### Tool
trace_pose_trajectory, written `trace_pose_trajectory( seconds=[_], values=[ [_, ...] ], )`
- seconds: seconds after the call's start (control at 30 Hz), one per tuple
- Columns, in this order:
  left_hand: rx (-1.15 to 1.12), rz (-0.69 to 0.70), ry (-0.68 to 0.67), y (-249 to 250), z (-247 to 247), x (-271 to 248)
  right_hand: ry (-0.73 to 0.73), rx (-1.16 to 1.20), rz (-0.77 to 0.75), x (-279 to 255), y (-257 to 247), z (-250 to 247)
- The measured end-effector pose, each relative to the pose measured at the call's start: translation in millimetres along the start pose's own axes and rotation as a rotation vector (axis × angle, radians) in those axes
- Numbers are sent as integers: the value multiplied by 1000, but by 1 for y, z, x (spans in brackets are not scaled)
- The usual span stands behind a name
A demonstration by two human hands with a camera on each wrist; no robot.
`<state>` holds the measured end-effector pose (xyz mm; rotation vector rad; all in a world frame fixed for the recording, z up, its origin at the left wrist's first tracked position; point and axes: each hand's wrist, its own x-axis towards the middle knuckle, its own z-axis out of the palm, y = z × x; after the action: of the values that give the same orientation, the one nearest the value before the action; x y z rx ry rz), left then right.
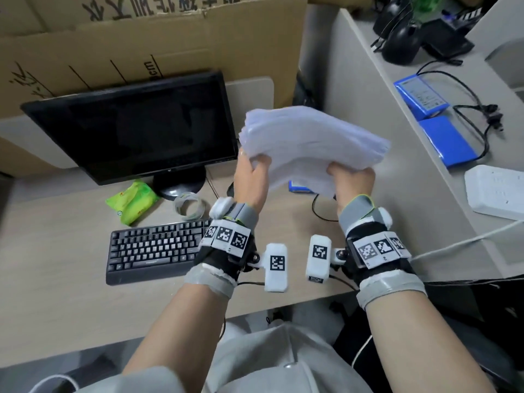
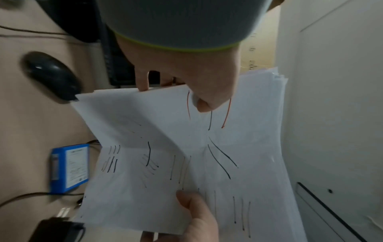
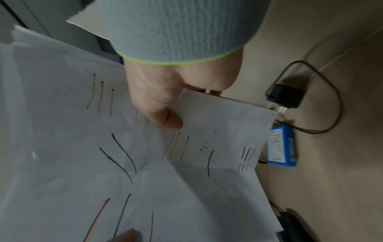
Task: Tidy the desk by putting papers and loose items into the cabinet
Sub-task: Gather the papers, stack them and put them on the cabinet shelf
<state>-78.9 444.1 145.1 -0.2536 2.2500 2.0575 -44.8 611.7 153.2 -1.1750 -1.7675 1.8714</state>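
While both hands grip the paper stack (image 1: 309,143), left hand (image 1: 251,177) and right hand (image 1: 353,181) each pinching its near edge with thumb on the marked face, it hangs clear above the worktop (image 1: 71,251), right of the monitor (image 1: 136,129). Best to square the sagging sheets and support them underneath before carrying; cabinet not in view.

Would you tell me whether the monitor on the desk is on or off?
Off, as far as the head view shows: the monitor screen is uniformly black, showing only faint reflections.
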Motion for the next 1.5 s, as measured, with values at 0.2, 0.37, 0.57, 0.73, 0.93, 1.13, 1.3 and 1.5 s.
trace_pose_trajectory(
  seconds=[0.2, 0.37, 0.57, 0.73, 0.93, 1.13, 1.3, 1.5],
  values=[
    [46, -36, 35, -36, -4, 2, 4, 3, -8, -1, 25, 2],
    [286, -173, -103, -103, -11, -3, -181, -316, 312, -10, 105, -12],
    [201, -226, 8, -92, -7, 8, -89, -243, 244, -7, 88, 1],
    [164, -88, 95, -79, -7, 2, -56, -76, 126, -13, 72, -3],
    [427, -173, -22, -105, -13, -4, -85, -396, 240, 11, 107, 1],
    [423, -123, -62, -111, -11, 2, -184, -464, 208, 10, 109, -4],
    [365, -91, -51, -106, -19, 6, -187, -300, 189, 5, 102, -7],
    [30, -342, -97, -93, -55, 3, -322, -139, 127, -2, 72, 5]
  ],
)
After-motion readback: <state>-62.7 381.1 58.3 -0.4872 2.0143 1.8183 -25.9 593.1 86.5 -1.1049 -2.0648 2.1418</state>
